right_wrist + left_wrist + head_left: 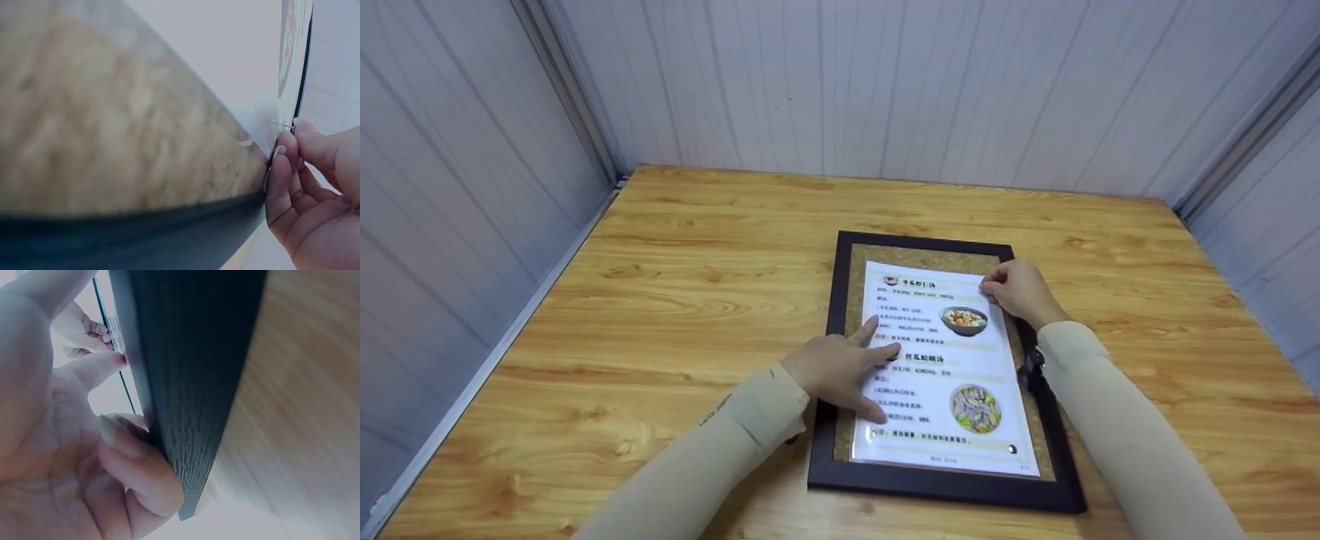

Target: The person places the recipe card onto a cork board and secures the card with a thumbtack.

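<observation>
We see the left hand (838,371) spread on a printed sheet (956,358), which lies on the framed corkboard (930,259), apart from the tabletop's (697,300) back edge. Near the corkboard's far right corner, the right hand (1024,292) pinches a thin pin (284,125).

footer print (943,459) on the sheet (934,371) illegibly small

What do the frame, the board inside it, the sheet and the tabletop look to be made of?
Frame: probably wood or wood-effect, dark finish; the left wrist view shows ridged grain.
Board: likely cork, matte, from its speckled brown look.
Sheet: printed paper, perhaps laminated, as it shines and seems clear-edged.
Tabletop: wood or wood-look laminate, slight sheen, with grain streaks.
</observation>
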Demonstrator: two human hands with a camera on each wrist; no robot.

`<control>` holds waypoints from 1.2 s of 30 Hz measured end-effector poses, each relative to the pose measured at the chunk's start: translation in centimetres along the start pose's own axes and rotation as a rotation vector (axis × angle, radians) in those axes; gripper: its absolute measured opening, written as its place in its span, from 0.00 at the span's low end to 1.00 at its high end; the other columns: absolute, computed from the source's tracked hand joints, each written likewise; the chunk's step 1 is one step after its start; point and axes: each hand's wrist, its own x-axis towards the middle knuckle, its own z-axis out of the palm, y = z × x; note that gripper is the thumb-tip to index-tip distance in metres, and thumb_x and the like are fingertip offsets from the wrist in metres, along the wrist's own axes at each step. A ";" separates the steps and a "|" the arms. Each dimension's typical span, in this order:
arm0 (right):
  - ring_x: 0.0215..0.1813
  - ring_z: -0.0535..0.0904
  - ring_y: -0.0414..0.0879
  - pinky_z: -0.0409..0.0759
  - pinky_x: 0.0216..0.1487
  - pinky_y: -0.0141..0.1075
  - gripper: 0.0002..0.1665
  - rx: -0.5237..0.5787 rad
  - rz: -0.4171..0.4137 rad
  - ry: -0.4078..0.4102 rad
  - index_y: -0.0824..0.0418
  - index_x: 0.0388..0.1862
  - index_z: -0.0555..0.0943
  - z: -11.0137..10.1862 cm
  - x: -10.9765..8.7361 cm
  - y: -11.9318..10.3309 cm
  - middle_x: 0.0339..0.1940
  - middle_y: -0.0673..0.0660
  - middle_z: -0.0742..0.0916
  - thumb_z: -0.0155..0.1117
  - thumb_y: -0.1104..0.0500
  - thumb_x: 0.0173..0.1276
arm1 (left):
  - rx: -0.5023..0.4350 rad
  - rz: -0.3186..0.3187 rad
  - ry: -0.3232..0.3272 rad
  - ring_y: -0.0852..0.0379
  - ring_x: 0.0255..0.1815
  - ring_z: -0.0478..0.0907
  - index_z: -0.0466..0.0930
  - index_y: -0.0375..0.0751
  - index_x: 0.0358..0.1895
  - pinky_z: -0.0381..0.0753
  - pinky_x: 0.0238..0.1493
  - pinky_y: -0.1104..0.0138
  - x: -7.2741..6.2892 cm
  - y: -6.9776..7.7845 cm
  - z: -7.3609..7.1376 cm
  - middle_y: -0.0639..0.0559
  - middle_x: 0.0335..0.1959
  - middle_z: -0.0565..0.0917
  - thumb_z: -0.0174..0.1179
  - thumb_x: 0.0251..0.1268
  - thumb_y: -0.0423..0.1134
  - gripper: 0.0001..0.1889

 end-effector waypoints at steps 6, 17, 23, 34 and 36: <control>0.34 0.76 0.47 0.74 0.33 0.34 0.10 -0.004 0.007 -0.006 0.70 0.41 0.85 0.0 0.2 -0.2 0.35 0.60 0.84 0.61 0.63 0.73 | -0.026 -0.006 0.001 0.37 0.61 0.74 0.53 0.62 0.79 0.74 0.57 0.52 -0.1 0.1 -0.1 0.40 0.80 0.42 0.67 0.48 0.72 0.54; 0.35 0.77 0.48 0.76 0.34 0.35 0.09 0.002 0.034 -0.033 0.69 0.41 0.85 -0.3 0.4 -0.3 0.36 0.61 0.84 0.61 0.63 0.73 | -0.042 -0.014 -0.001 0.36 0.62 0.73 0.53 0.63 0.79 0.73 0.58 0.53 -0.2 0.1 -0.1 0.42 0.80 0.42 0.67 0.47 0.72 0.54; 0.34 0.78 0.48 0.77 0.34 0.34 0.08 -0.001 0.060 -0.074 0.69 0.41 0.85 -0.5 0.8 -0.7 0.35 0.61 0.84 0.62 0.64 0.72 | -0.026 -0.014 -0.005 0.36 0.61 0.73 0.52 0.63 0.79 0.74 0.57 0.53 -0.2 0.0 0.0 0.41 0.80 0.42 0.67 0.47 0.72 0.54; 0.24 0.77 0.40 0.77 0.27 0.30 0.06 0.084 0.086 -0.136 0.72 0.36 0.84 -1.3 1.5 -0.8 0.24 0.55 0.83 0.66 0.67 0.68 | 0.002 -0.001 0.000 0.41 0.52 0.78 0.53 0.62 0.79 0.76 0.53 0.56 -0.1 0.1 -0.1 0.39 0.80 0.44 0.66 0.48 0.72 0.54; 0.24 0.77 0.40 0.77 0.26 0.30 0.06 0.087 0.085 -0.142 0.72 0.36 0.84 -1.3 1.6 -1.0 0.24 0.55 0.83 0.66 0.67 0.68 | 0.002 -0.004 0.003 0.41 0.52 0.78 0.53 0.62 0.79 0.77 0.53 0.56 -0.1 0.0 -0.2 0.39 0.80 0.44 0.66 0.48 0.72 0.54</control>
